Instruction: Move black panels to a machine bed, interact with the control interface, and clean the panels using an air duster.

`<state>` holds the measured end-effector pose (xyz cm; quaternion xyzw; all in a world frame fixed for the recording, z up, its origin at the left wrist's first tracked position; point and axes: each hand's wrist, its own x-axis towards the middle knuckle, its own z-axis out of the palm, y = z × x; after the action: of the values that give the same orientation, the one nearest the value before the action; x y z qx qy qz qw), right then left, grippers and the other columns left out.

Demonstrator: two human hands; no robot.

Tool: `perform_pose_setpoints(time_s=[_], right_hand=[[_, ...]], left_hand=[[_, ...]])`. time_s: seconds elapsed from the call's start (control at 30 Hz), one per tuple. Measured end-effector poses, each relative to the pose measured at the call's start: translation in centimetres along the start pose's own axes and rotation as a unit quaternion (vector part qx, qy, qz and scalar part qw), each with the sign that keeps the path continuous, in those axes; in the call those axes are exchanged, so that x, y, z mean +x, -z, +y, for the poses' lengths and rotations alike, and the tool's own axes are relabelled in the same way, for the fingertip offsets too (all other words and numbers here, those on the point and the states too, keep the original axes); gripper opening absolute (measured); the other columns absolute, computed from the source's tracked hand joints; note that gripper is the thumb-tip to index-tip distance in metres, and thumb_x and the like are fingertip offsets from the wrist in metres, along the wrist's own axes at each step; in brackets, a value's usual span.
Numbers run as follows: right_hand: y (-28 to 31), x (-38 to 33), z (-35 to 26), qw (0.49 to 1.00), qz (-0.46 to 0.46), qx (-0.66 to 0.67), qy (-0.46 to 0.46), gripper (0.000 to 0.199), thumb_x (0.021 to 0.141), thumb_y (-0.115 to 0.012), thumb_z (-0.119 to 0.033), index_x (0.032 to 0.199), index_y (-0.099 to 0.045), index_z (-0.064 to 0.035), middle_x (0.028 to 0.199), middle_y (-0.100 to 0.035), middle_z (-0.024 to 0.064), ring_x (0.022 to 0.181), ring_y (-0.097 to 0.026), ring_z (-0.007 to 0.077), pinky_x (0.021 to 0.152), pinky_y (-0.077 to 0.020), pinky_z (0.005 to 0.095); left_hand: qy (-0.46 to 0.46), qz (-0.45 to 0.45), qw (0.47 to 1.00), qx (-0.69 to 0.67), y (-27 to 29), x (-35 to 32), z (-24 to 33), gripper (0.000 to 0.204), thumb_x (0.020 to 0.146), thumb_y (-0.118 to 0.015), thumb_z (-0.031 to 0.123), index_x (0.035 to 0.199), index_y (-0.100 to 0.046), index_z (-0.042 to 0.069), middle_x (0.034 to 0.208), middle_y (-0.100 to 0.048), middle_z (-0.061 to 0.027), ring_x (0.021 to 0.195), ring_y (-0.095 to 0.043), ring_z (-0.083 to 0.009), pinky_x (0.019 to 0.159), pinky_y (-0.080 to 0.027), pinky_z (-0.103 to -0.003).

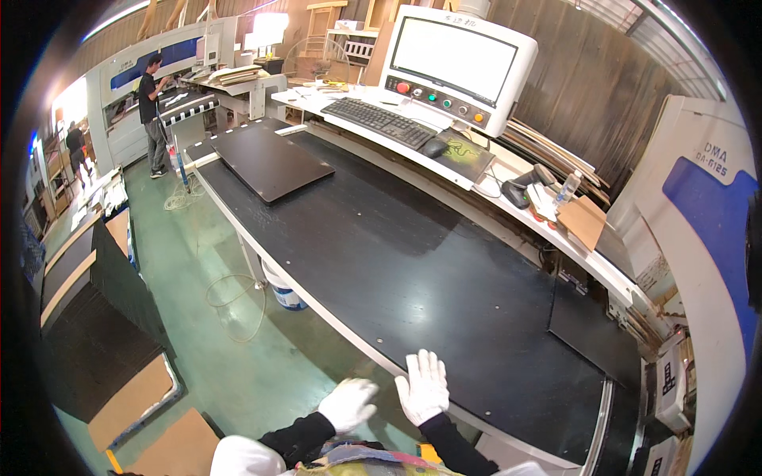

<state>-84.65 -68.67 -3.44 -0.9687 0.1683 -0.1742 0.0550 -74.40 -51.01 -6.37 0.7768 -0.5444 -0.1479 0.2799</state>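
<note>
My right hand (425, 389), in a white glove, is flat with its fingers stretched out at the near edge of the long black machine table (397, 278). It holds nothing. To its left, my left hand (348, 404), gloved the same way, hangs over the floor just off the table edge. Its fingers are loosely bent and apart, and nothing shows in them. A dark rectangular panel (272, 163) lies on the far left part of the table. At the table's right end sits another dark panel (591, 337), away from both hands.
Behind the table runs a white ledge with a keyboard (379, 123), mouse (435, 148), handheld scanner (525, 187) and bottle (568, 187). A control monitor (456, 67) stands above. Stacked black boards (99, 341) rest at left. Farther off, a person (151, 111) stands at another machine.
</note>
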Motion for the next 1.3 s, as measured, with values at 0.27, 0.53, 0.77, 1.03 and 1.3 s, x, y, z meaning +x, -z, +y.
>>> perform_pose_setpoints(time_s=[0.27, 0.53, 0.77, 1.03, 1.3], right_hand=[[-5.8, 15.1, -16.5, 0.994, 0.007, 0.003, 0.109, 0.053, 0.08, -0.064, -0.031, 0.12, -0.049, -0.0002, 0.124, -0.047, 0.0201, 0.115, -0.044, 0.0359, 0.1, -0.0338, 0.0469], [-15.6, 24.3, -34.1, 0.914, -0.199, 0.324, 0.145, 0.043, 0.094, -0.046, -0.035, 0.126, -0.055, -0.0079, 0.125, -0.059, 0.0174, 0.113, -0.058, 0.0331, 0.098, -0.0447, 0.0408], [-16.2, 32.6, -40.4, 0.927, -0.118, 0.326, 0.145, 0.033, 0.09, -0.056, -0.026, 0.115, -0.063, -0.0047, 0.113, -0.065, 0.0174, 0.108, -0.06, 0.0329, 0.097, -0.0459, 0.0391], [-23.7, 53.2, -53.6, 0.896, 0.007, 0.398, 0.199, 0.034, 0.088, -0.062, -0.022, 0.115, -0.064, -0.0026, 0.113, -0.066, 0.0158, 0.107, -0.062, 0.0302, 0.095, -0.0469, 0.037], [-34.4, 69.2, -65.6, 0.94, 0.031, 0.328, 0.088, 0.058, 0.081, -0.065, -0.048, 0.117, -0.059, -0.0026, 0.108, -0.063, 0.0225, 0.102, -0.061, 0.0372, 0.09, -0.0472, 0.0452]], left_hand=[[0.408, 0.165, 0.897, -0.029, 7.1, -16.9, -15.5, 0.04, 0.086, -0.056, 0.035, 0.111, -0.064, 0.005, 0.114, -0.063, -0.0177, 0.104, -0.061, -0.0356, 0.09, -0.049, -0.044], [0.502, 0.211, 0.838, -0.023, 14.2, -30.4, -28.1, 0.036, 0.085, -0.056, 0.032, 0.105, -0.066, 0.004, 0.104, -0.066, -0.0199, 0.1, -0.062, -0.0357, 0.088, -0.049, -0.043], [0.421, 0.273, 0.864, -0.045, 21.3, -27.2, -34.7, 0.036, 0.09, -0.054, 0.035, 0.11, -0.063, 0.006, 0.109, -0.064, -0.0186, 0.1, -0.062, -0.037, 0.088, -0.049, -0.044], [0.528, 0.28, 0.799, -0.057, 27.8, -31.5, -43.6, 0.041, 0.09, -0.053, 0.038, 0.111, -0.064, 0.005, 0.11, -0.064, -0.0192, 0.104, -0.06, -0.0372, 0.09, -0.048, -0.044], [0.611, 0.283, 0.734, -0.086, 37.3, -32.3, -47.8, 0.047, 0.091, -0.049, 0.041, 0.116, -0.063, 0.005, 0.116, -0.064, -0.0188, 0.111, -0.059, -0.0352, 0.095, -0.045, -0.043]])
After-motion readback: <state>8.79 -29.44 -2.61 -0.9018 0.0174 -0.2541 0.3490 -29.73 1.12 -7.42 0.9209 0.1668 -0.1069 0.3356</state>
